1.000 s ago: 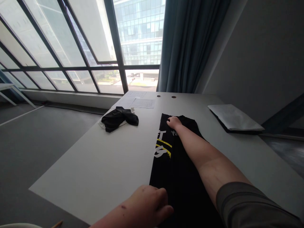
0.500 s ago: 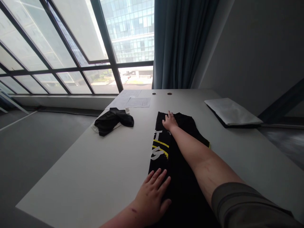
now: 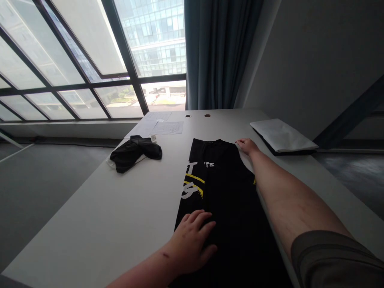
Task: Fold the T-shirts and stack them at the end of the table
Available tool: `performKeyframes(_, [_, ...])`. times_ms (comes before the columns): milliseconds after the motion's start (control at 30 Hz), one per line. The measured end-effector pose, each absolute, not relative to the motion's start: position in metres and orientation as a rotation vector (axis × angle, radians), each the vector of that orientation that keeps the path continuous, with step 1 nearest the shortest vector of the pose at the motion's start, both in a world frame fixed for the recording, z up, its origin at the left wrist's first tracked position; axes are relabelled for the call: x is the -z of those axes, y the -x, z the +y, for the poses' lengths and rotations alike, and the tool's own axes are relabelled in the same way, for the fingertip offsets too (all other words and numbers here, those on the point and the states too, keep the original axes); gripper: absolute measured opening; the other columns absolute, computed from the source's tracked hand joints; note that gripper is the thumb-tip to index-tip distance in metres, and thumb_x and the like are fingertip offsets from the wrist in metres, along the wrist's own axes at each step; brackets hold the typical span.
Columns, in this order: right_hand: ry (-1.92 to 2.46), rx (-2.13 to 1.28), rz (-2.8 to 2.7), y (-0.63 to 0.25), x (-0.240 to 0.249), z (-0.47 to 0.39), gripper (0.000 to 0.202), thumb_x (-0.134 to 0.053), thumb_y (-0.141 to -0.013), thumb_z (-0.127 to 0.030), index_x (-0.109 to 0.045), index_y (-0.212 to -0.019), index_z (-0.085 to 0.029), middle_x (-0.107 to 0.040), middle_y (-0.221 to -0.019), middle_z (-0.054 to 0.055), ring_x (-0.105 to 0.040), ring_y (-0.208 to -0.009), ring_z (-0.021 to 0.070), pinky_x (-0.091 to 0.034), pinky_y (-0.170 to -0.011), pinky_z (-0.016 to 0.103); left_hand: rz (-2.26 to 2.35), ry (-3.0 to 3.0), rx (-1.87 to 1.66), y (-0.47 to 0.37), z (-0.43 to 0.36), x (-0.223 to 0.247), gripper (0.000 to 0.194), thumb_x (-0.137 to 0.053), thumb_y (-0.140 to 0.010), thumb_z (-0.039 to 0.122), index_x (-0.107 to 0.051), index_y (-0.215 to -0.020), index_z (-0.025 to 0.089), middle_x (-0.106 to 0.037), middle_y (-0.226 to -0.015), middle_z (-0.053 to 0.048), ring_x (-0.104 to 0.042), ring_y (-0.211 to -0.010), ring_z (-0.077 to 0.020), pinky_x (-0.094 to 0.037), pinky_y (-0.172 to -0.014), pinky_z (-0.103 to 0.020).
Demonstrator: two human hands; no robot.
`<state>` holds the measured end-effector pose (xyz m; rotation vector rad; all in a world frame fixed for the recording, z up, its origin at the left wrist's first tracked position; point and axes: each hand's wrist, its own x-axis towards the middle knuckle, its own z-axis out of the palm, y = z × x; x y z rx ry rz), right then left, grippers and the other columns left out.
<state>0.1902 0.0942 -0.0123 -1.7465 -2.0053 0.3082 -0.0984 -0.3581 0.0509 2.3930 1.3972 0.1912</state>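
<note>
A black garment (image 3: 231, 192) with white lettering and yellow stripes is spread lengthwise on the white table (image 3: 120, 220). Its left part is folded over, with the print on that strip. My left hand (image 3: 193, 240) rests on the garment's near left part, fingers apart and bent a little. At the far right corner of the garment, my right hand (image 3: 246, 145) has its fingers closed in a pinch at the edge of the black cloth.
A crumpled black cloth item (image 3: 135, 153) with a white tag lies on the left. Papers (image 3: 168, 127) are at the far left edge. A white folded sheet (image 3: 283, 136) on something dark lies at the right. Beyond stand windows and a blue curtain (image 3: 219, 56).
My right hand has moved right, from the garment's folded strip to its far right corner, and its fingers have closed. My left hand stays on the cloth. The view has shifted slightly right.
</note>
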Motion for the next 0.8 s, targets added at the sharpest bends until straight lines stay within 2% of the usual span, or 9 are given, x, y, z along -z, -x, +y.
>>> performKeyframes(100, [1.583, -0.507, -1.897, -0.218, 0.029, 0.081, 0.039, -0.049, -0.095, -0.035, -0.078, -0.116, -0.019, -0.078, -0.112, 0.009, -0.07, -0.105, 0.0218, -0.052, -0.095, 0.032, 0.916, -2.634, -0.147, 0.054, -0.338, -0.054, 0.041, -0.047, -0.104, 0.041, -0.056, -0.143, 0.03, -0.055, -0.153, -0.001, -0.056, -0.13, -0.0231, -0.048, -0.103, -0.04])
performKeyframes(200, [1.432, -0.508, -2.022, -0.221, 0.036, 0.072, 0.036, -0.053, -0.094, -0.036, -0.079, -0.115, -0.023, -0.077, -0.118, 0.006, -0.067, -0.114, 0.0216, -0.048, -0.105, 0.034, 0.615, -2.762, -0.047, 0.003, -0.32, -0.053, 0.042, -0.043, -0.106, 0.034, -0.054, -0.146, 0.031, -0.049, -0.158, 0.001, -0.065, -0.112, -0.0198, -0.055, -0.085, -0.035])
performKeyframes(300, [1.362, -0.47, -2.132, -0.217, 0.032, 0.069, 0.039, -0.049, -0.097, -0.036, -0.078, -0.119, -0.023, -0.075, -0.122, 0.007, -0.066, -0.119, 0.0205, -0.044, -0.11, 0.033, 0.545, -2.758, 0.094, -0.037, -0.309, -0.054, 0.045, -0.043, -0.106, 0.034, -0.05, -0.15, 0.034, -0.053, -0.153, 0.0, -0.071, -0.089, -0.0178, -0.053, -0.061, -0.032])
performKeyframes(367, [1.364, -0.44, -2.184, -0.216, 0.029, 0.069, 0.04, -0.047, -0.099, -0.036, -0.078, -0.121, -0.024, -0.073, -0.127, 0.006, -0.064, -0.121, 0.0205, -0.042, -0.112, 0.033, 0.536, -2.76, 0.151, -0.053, -0.304, -0.056, 0.044, -0.043, -0.105, 0.034, -0.052, -0.148, 0.033, -0.061, -0.139, -0.004, -0.072, -0.08, -0.0178, -0.049, -0.053, -0.03])
performKeyframes(433, [1.389, -0.403, -2.217, -0.216, 0.027, 0.068, 0.04, -0.047, -0.1, -0.037, -0.077, -0.123, -0.027, -0.071, -0.132, 0.004, -0.062, -0.125, 0.021, -0.04, -0.114, 0.034, 0.534, -2.764, 0.209, -0.06, -0.302, -0.059, 0.039, -0.045, -0.103, 0.03, -0.058, -0.141, 0.031, -0.066, -0.122, -0.006, -0.072, -0.077, -0.0187, -0.047, -0.051, -0.029])
performKeyframes(500, [1.409, -0.384, -2.228, -0.216, 0.027, 0.067, 0.04, -0.046, -0.101, -0.036, -0.076, -0.125, -0.028, -0.07, -0.135, 0.003, -0.06, -0.127, 0.0207, -0.039, -0.115, 0.033, 0.52, -2.751, 0.287, -0.062, -0.301, -0.064, 0.032, -0.05, -0.1, 0.029, -0.063, -0.13, 0.029, -0.067, -0.116, -0.005, -0.071, -0.076, -0.0188, -0.046, -0.05, -0.029])
performKeyframes(567, [1.426, -0.392, -2.225, -0.215, 0.026, 0.066, 0.04, -0.045, -0.102, -0.034, -0.075, -0.127, -0.027, -0.07, -0.135, 0.002, -0.058, -0.13, 0.0195, -0.038, -0.115, 0.031, 0.527, -2.739, 0.32, -0.059, -0.302, -0.07, 0.026, -0.056, -0.097, 0.032, -0.066, -0.121, 0.029, -0.066, -0.119, -0.005, -0.071, -0.075, -0.018, -0.047, -0.051, -0.028])
performKeyframes(667, [1.506, -0.446, -2.17, -0.211, 0.022, 0.064, 0.041, -0.043, -0.103, -0.033, -0.074, -0.129, -0.026, -0.069, -0.137, 0.002, -0.058, -0.131, 0.0186, -0.039, -0.113, 0.028, 0.581, -2.733, 0.242, -0.049, -0.308, -0.081, 0.026, -0.061, -0.095, 0.038, -0.065, -0.119, 0.029, -0.063, -0.13, -0.004, -0.07, -0.075, -0.0166, -0.048, -0.053, -0.029])
performKeyframes(800, [1.572, -0.521, -2.107, -0.198, 0.009, 0.066, 0.043, -0.04, -0.105, -0.033, -0.072, -0.131, -0.025, -0.069, -0.138, 0.004, -0.061, -0.127, 0.0175, -0.043, -0.108, 0.026, 0.637, -2.749, 0.09, -0.026, -0.32, -0.088, 0.021, -0.06, -0.096, 0.034, -0.063, -0.115, 0.026, -0.065, -0.129, -0.002, -0.068, -0.075, -0.0159, -0.05, -0.057, -0.031])
